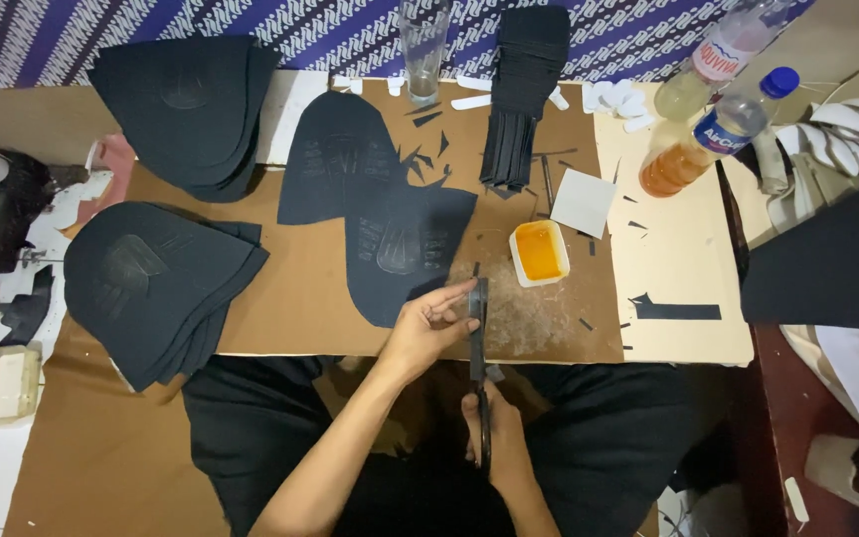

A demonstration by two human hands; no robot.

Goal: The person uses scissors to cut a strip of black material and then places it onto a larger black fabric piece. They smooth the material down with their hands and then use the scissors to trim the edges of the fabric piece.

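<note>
My left hand [428, 328] pinches the lower right edge of a black shaped fabric piece [405, 249] that lies flat on the brown cardboard sheet [280, 318]. Just right of those fingers, black scissors [479, 333] point away from me, blades at the piece's edge. My right hand [499, 438] is closed on the scissor handles, low over my lap. A second black piece [335, 159] of similar shape lies behind the first, partly overlapped by it.
Two stacks of black pieces [151, 278] [186, 104] sit at the left. A small tub of orange glue [539, 252], a white square [583, 202], a bundle of black strips [519, 89], a glass [423, 45] and two bottles [713, 134] stand behind and right. Small black offcuts lie scattered.
</note>
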